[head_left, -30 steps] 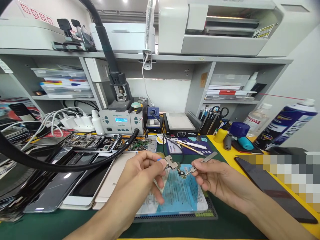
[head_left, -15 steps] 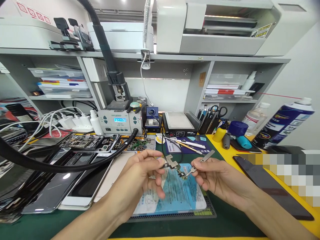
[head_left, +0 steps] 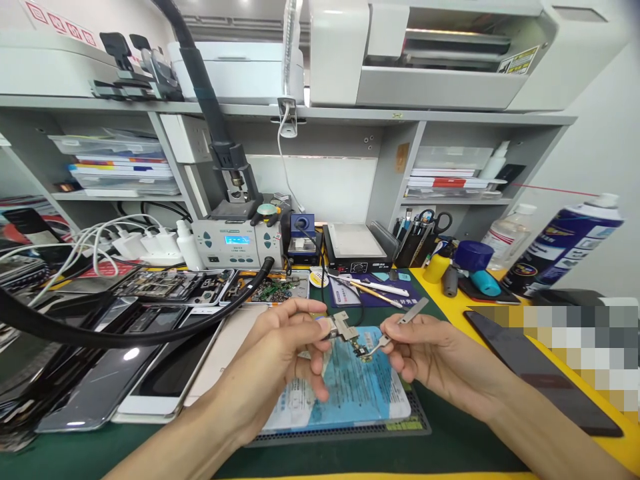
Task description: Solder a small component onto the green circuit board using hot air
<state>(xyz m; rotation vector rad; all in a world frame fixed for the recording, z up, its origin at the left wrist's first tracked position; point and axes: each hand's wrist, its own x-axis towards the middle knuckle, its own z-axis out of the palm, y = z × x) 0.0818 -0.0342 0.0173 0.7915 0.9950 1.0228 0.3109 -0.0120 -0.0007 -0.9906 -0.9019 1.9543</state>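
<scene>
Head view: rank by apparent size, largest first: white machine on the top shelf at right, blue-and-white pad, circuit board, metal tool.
1. White machine
2. Blue-and-white pad
3. Circuit board and metal tool: too close to rank; the former looks broader, the latter longer, both partly covered.

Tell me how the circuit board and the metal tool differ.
Shape: the circuit board has an irregular, stepped outline, while the metal tool is long and slim.
Look: the circuit board mixes a greyish plate with dark and gold-coloured parts; the metal tool is plain silver-grey.
Hold: the left hand grips the circuit board, the right hand the metal tool.
Shared: both are pinched between thumb and fingers.
</scene>
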